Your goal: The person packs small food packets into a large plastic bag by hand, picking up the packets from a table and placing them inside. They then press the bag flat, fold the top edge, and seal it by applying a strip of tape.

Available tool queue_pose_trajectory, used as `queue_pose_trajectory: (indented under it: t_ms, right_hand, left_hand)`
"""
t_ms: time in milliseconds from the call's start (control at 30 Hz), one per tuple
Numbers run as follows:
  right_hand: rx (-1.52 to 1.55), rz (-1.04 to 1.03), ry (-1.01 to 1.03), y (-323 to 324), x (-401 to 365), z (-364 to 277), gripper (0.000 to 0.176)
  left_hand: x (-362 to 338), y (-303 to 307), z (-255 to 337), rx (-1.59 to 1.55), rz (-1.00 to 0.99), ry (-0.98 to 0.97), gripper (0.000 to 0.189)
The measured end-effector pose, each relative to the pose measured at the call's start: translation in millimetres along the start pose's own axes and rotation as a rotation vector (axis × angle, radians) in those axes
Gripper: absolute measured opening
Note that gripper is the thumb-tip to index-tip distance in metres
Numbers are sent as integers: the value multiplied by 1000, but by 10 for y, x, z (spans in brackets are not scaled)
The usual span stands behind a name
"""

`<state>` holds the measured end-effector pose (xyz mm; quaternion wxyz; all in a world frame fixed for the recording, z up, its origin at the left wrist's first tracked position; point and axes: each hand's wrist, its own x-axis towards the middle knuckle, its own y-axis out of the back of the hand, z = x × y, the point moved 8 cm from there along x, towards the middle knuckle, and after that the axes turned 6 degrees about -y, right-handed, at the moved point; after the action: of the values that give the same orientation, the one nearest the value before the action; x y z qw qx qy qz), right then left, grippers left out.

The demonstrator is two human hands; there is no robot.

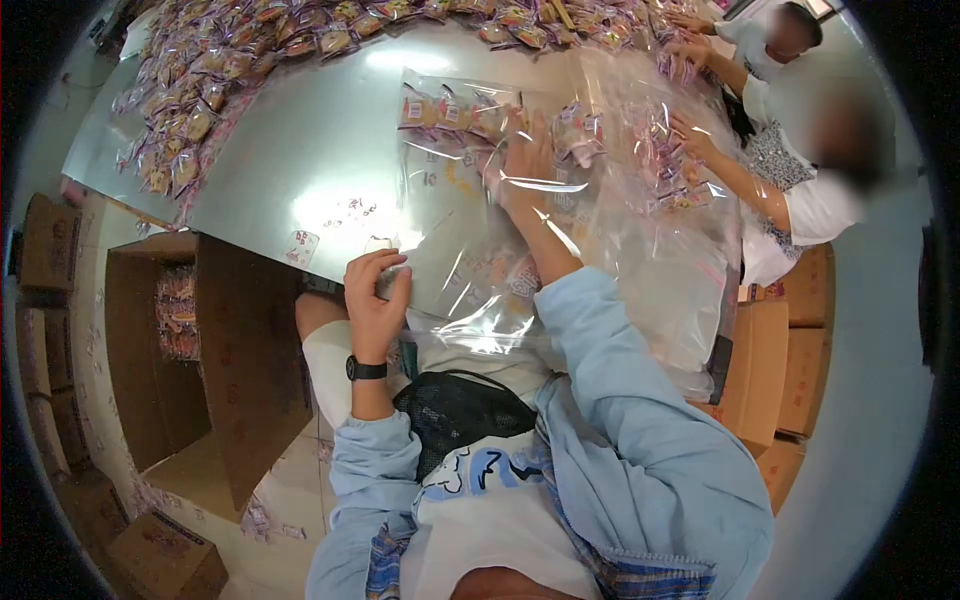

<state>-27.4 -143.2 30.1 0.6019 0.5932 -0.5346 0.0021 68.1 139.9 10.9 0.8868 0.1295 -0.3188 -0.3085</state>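
Note:
A large clear plastic bag [440, 190] lies on the metal table before me, with several small wrapped packets [450, 112] in a row at its far end. My right hand [527, 155] reaches inside the bag, fingers stretched toward the packets, seen through the shiny film. Near the table's front edge, my left hand [380, 290] has its fingers curved and thumb apart, with nothing visible held in it. A small white piece [378, 244] lies just beyond its fingertips. To the right of my forearm is a stack of clear bags [670, 300].
Wrapped packets [200, 80] are heaped along the table's far and left sides. An open cardboard box [240, 370] stands at the lower left. Two co-workers [770, 140] reach over the right side of the table. Cardboard boxes [755, 370] are stacked at the right.

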Motion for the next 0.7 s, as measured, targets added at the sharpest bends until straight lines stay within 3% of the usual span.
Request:
queue_pose_trajectory:
  t_ms: [33,133,267,433,533,633,700]
  right_hand:
    - [-111,-131,45,-23,27,-79,67]
    - [96,-90,-105,81,141,-209,61]
    - [296,211,-105,-246,211,14,45]
    - [633,154,-484,-356,285,167,39]
    - [755,49,-436,-484,302,123,39]
    - [461,173,-40,-280,246,-51,43]
    - [585,39,-239,-445,246,121,48]
  left_hand:
    - [-2,-3,-6,1,-3,1,17]
    - [7,-10,13,-8,-8,14,16]
    - [25,-26,0,3,-6,15,17]
    - [84,-31,50,42,-38,33,17]
    - [92,-63,86,63,-48,14,17]
    - [86,-74,96,75,-38,-2,17]
    - [95,-72,99,78,-34,-10,17]
